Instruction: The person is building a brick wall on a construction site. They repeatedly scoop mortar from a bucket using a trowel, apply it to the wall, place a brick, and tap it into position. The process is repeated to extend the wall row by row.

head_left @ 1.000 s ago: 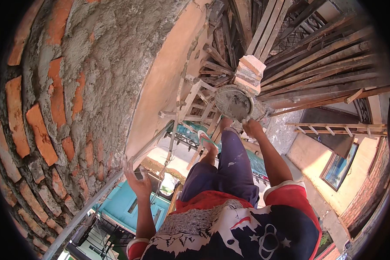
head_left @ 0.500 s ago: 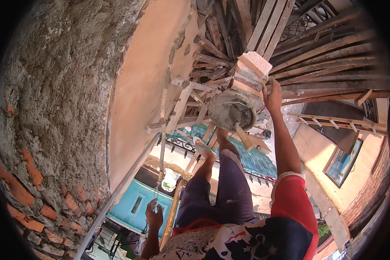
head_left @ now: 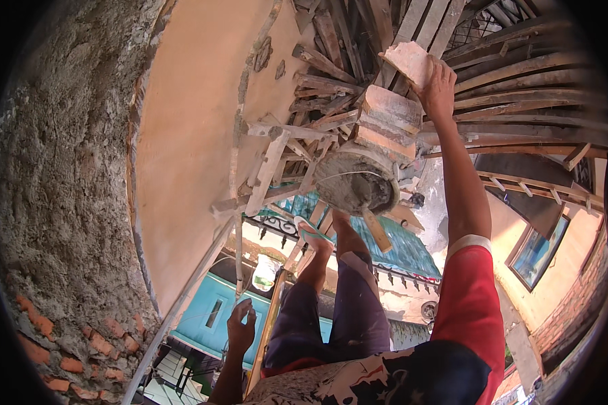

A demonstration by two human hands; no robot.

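Observation:
My right hand [head_left: 439,86] is raised at the upper middle, its fingers closed round a broken brick [head_left: 408,62] with a pale, rough face. Just below that piece, more bricks [head_left: 390,111] are stacked behind a bucket [head_left: 323,172]. Wet grey mortar [head_left: 358,190] fills part of the bucket, and a wooden tool handle [head_left: 377,231] sticks out over its near rim; the rest of that tool is hidden. At the lower left my left hand [head_left: 240,325] hangs with its fingers loosely curled and apart, holding nothing that I can see.
On the left stands a wall with rough grey plaster [head_left: 74,155] and exposed bricks [head_left: 37,320], beside a smooth orange-beige wall [head_left: 189,135]. Wooden planks [head_left: 520,98] are piled at the upper right. Scaffold timbers [head_left: 267,172] and a spiked railing [head_left: 405,275] lie near my feet.
My right hand has moved up and away from the stack, lifting the top brick piece off it. The view has shifted slightly; my left hand stays low.

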